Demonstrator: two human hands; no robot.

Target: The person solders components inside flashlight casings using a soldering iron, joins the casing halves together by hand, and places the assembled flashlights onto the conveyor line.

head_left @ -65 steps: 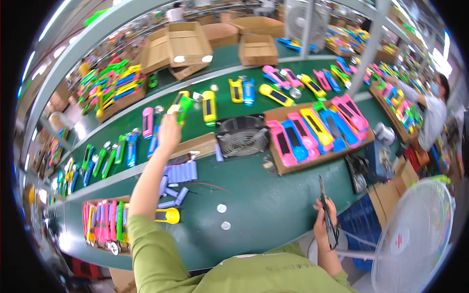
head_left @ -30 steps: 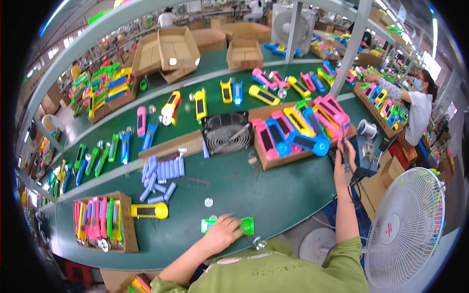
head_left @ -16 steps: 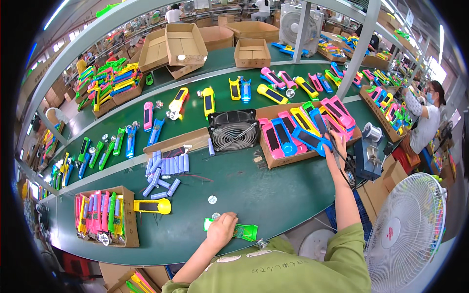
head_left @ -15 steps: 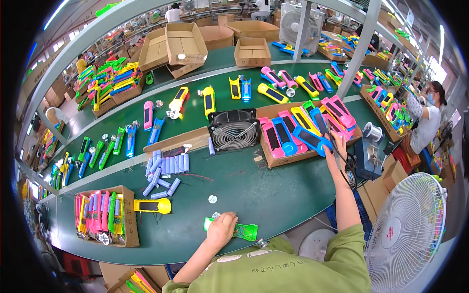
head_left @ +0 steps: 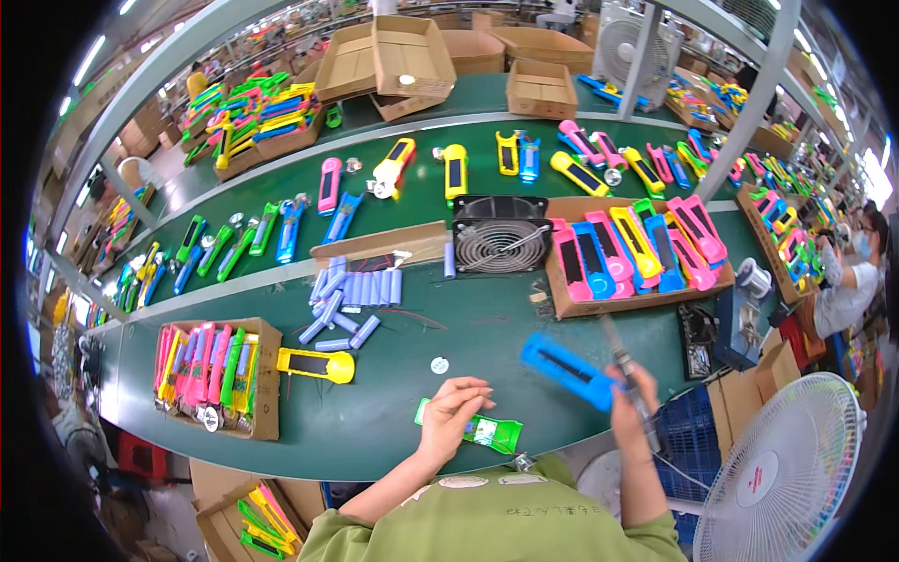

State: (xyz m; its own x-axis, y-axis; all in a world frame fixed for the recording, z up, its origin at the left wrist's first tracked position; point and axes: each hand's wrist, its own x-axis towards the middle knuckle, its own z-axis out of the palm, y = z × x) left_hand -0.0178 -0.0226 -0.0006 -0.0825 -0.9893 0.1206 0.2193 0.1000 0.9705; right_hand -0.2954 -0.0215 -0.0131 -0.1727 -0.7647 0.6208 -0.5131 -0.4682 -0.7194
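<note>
My right hand grips a blue plastic lamp casing with a black panel, plus a soldering iron whose cable trails down; both are somewhat blurred. They hang over the front right part of the bench. My left hand is closed in a pinch over a green lamp casing lying on the bench; what the fingertips hold, if anything, is too small to make out. A small shiny lamp part lies by the green casing's right end. A white round disc sits just beyond my left hand.
A carton of colourful casings stands at the right, beside a square fan. Purple battery cells lie in the middle left. Another filled carton and a yellow casing are left. A solder spool and floor fan stand right.
My right hand has come back from the right carton toward me, bringing the blue casing along with the soldering iron. My left hand has lifted slightly off the green casing. The view has shifted.
</note>
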